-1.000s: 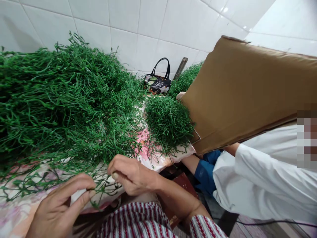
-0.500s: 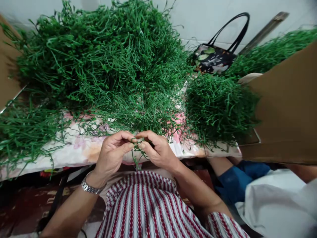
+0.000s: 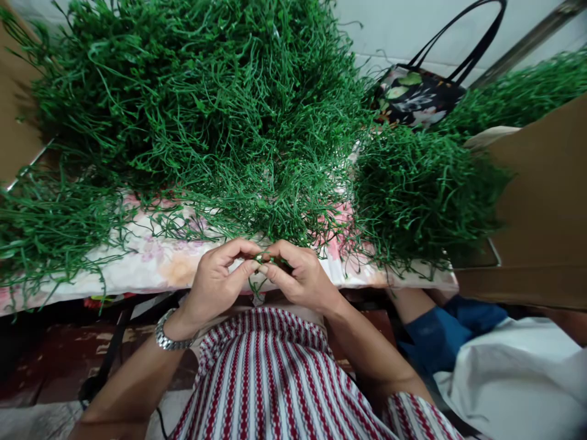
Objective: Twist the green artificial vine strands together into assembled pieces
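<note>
Pinched between both sets of fingertips is a thin green plastic stem (image 3: 257, 285), part of it hanging below the fingers. My left hand (image 3: 223, 282), with a metal watch (image 3: 170, 333) on its wrist, closes thumb and forefinger on the stem. From the other side my right hand (image 3: 300, 278) grips it the same way, the two thumbs almost touching. Both hands are over the front edge of the table, just above my lap. Beyond them a large heap of green artificial stems (image 3: 197, 104) covers the flowered cloth (image 3: 178, 266).
A smaller pile of stems (image 3: 422, 195) lies to the right against a cardboard box (image 3: 545, 214). More stems (image 3: 50, 226) spread at the left. A black floral handbag (image 3: 417, 95) stands at the back. Another person in blue shorts (image 3: 440, 333) sits on the right.
The view has shifted slightly, so the heap and handbag sit higher in the picture. My hands stay together on the stem, with the fingertips slightly closer.
</note>
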A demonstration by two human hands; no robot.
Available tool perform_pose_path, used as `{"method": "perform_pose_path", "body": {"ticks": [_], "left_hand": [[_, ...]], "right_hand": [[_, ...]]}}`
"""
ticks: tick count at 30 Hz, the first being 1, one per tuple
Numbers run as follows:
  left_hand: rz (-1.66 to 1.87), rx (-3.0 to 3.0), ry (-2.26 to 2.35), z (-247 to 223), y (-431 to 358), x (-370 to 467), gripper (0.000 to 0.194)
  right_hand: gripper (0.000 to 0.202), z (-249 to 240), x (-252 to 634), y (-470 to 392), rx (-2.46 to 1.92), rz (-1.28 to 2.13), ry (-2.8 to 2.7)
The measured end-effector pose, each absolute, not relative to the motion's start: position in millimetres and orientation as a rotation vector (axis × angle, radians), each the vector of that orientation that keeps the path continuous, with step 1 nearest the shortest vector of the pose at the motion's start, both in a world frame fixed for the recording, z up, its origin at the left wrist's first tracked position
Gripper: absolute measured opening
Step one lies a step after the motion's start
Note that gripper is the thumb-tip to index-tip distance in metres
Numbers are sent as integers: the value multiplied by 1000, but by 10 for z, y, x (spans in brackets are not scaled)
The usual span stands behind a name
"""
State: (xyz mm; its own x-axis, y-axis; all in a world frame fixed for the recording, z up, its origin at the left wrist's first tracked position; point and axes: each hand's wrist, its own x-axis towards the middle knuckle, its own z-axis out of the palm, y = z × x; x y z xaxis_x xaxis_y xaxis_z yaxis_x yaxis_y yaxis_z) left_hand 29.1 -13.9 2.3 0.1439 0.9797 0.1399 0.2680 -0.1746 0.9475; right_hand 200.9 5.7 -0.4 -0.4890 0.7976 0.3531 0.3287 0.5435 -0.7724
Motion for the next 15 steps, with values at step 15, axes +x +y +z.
{"method": "perform_pose_path", "body": {"ticks": [15], "left_hand": [[430,2432,831,260,-306,171,29]], "right_hand": [[10,237,2222,-46,-569,767,-2809]]}}
